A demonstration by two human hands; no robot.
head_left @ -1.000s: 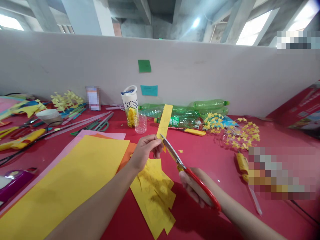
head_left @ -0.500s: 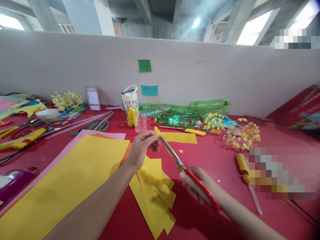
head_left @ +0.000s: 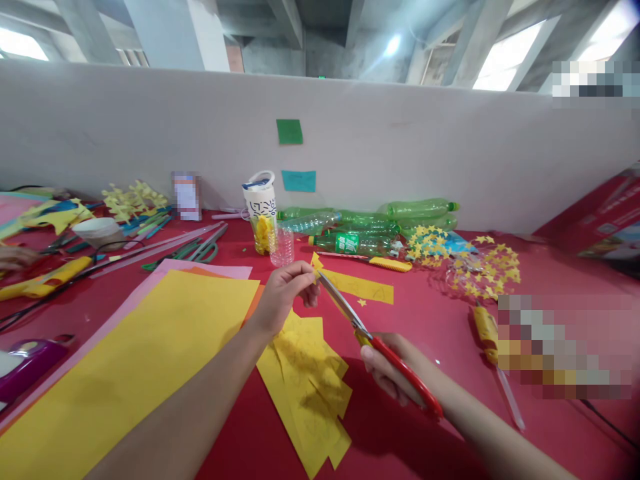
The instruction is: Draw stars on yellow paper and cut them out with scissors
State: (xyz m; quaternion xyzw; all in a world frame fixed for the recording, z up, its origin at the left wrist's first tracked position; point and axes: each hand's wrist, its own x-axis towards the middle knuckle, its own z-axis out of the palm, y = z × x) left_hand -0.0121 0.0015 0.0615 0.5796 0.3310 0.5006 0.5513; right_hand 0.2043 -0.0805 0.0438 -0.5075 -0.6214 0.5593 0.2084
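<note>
My left hand (head_left: 293,293) pinches one end of a yellow paper strip (head_left: 367,287) that slants down to the right above the red table. Around the handles of red scissors (head_left: 403,370) my right hand (head_left: 393,367) is closed, and the blade tips meet the paper right beside my left fingertips. A small cut-out yellow star (head_left: 361,303) lies just below the strip. Beneath my left wrist, several yellow paper pieces (head_left: 310,387) with faint drawn lines overlap. Larger yellow sheets (head_left: 150,347) lie under my left forearm.
Behind my hands stand a white cup (head_left: 260,207) and green plastic bottles (head_left: 370,240). Star garlands (head_left: 485,267) and a yellow glue gun (head_left: 486,330) lie right. At the far left, another person's hand (head_left: 17,257) is near a yellow tool (head_left: 60,277). A purple device (head_left: 30,367) lies below.
The strip's right end has tilted downward, nearer the small star. My right hand and the scissors have shifted very slightly. Another person's hand has come into view at the left edge.
</note>
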